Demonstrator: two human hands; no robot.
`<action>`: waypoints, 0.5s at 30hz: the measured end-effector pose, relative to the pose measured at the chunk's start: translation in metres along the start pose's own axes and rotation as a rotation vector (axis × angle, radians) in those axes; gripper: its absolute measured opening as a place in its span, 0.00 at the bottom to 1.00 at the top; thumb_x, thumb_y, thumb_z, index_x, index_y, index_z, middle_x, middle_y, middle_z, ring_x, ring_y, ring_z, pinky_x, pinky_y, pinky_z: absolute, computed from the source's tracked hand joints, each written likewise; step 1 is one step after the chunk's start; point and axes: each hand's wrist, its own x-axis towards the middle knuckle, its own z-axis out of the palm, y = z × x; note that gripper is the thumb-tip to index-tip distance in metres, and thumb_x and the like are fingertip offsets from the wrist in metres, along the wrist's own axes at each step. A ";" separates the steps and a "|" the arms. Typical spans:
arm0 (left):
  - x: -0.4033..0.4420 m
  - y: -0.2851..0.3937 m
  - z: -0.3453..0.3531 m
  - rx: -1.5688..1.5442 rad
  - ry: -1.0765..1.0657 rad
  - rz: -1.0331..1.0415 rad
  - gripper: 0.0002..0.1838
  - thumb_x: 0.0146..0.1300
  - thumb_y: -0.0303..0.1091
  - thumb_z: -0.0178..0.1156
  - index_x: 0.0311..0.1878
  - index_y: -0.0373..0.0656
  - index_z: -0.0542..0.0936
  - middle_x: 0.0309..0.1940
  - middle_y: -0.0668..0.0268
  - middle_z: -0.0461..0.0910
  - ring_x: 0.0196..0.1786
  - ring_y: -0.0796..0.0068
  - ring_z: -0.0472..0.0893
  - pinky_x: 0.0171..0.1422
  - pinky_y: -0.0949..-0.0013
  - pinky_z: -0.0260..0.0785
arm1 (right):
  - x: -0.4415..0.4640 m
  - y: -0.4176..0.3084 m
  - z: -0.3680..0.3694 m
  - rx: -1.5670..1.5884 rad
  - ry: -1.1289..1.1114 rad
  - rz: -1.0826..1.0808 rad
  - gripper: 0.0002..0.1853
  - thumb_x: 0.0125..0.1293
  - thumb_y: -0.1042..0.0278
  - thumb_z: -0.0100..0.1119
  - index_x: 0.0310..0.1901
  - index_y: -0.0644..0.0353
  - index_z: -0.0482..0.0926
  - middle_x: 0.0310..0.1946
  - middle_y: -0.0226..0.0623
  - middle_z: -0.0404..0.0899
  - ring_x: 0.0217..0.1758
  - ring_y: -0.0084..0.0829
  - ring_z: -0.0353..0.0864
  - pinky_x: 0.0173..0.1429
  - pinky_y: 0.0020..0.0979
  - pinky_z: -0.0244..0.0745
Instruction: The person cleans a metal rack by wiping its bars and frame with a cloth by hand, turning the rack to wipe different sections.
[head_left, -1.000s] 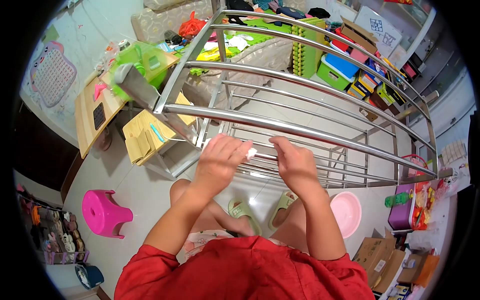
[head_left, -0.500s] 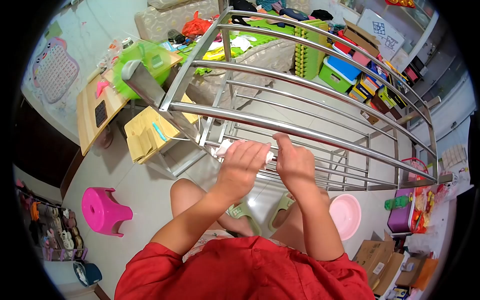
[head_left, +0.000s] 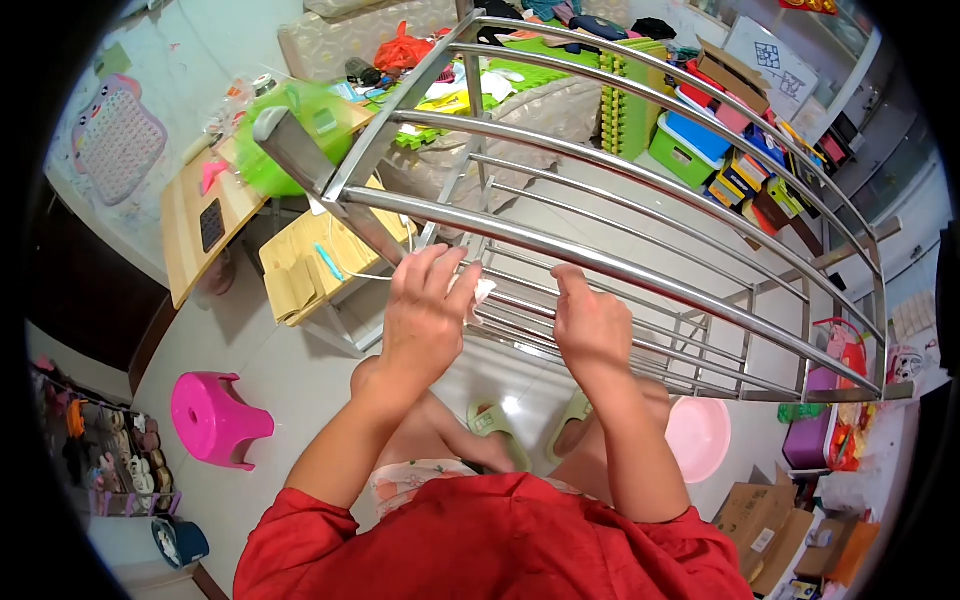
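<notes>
A curved metal rack (head_left: 600, 252) with several parallel bars stands tilted in front of me. My left hand (head_left: 425, 315) is at its lower bars near the left end, fingers bent over a white cloth (head_left: 480, 298) that shows beside the fingertips. My right hand (head_left: 592, 325) is closed around a lower bar, with the index finger raised toward the thick bar above. The palm side of both hands is hidden.
A small wooden table (head_left: 300, 270) with an open notebook and a blue pen stands left of the rack. A pink stool (head_left: 215, 420) is at the left, a pink basin (head_left: 698, 438) at the right. Cardboard boxes (head_left: 755, 515) lie at the lower right.
My left hand first slid right along the bar with the cloth, then moved back left. My right hand stays at about the same place. The view has shifted slightly.
</notes>
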 end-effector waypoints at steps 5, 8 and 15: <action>-0.008 0.001 0.002 -0.016 0.005 -0.064 0.23 0.51 0.23 0.59 0.54 0.41 0.77 0.50 0.61 0.74 0.56 0.59 0.71 0.60 0.57 0.63 | 0.002 -0.004 -0.005 -0.020 -0.022 0.047 0.11 0.65 0.68 0.53 0.48 0.45 0.77 0.17 0.49 0.76 0.24 0.54 0.78 0.30 0.52 0.72; -0.002 0.008 0.009 -0.068 0.028 -0.062 0.22 0.53 0.26 0.60 0.54 0.39 0.76 0.48 0.60 0.75 0.54 0.59 0.72 0.60 0.56 0.64 | 0.005 -0.001 -0.005 -0.014 -0.025 0.053 0.11 0.66 0.69 0.52 0.48 0.45 0.77 0.17 0.49 0.77 0.24 0.55 0.78 0.31 0.52 0.71; 0.000 0.047 0.025 -0.264 0.062 -0.071 0.23 0.54 0.26 0.59 0.56 0.39 0.75 0.50 0.59 0.76 0.57 0.56 0.73 0.64 0.53 0.63 | 0.011 -0.001 -0.003 -0.071 -0.033 0.065 0.14 0.61 0.68 0.55 0.49 0.51 0.76 0.18 0.49 0.79 0.24 0.53 0.80 0.30 0.51 0.74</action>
